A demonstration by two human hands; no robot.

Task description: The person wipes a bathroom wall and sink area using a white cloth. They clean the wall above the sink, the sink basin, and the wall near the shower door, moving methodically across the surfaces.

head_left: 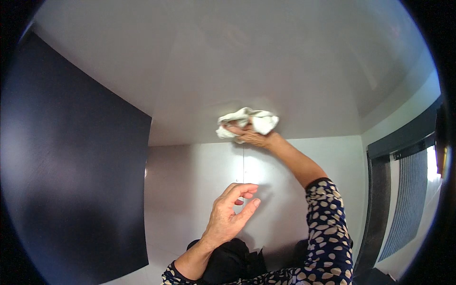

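My right hand (256,137) is closed on a crumpled white cloth (264,122) and presses it against a smooth, glossy grey surface (213,61). The cloth lies close to that surface's lower edge and bunches up around my fingers, some of which it hides. My left hand (226,213) hovers lower down, left of my right forearm, over a white panelled area. Its fingers are slightly bent, with the thumb apart from them, and nothing is in it.
A large dark panel (76,156) takes up the left side, its edge meeting the grey surface. To the right stands a black frame (378,190) with a grey ribbed panel (406,204) beside it. The white panelled area (199,164) has a thin vertical seam.
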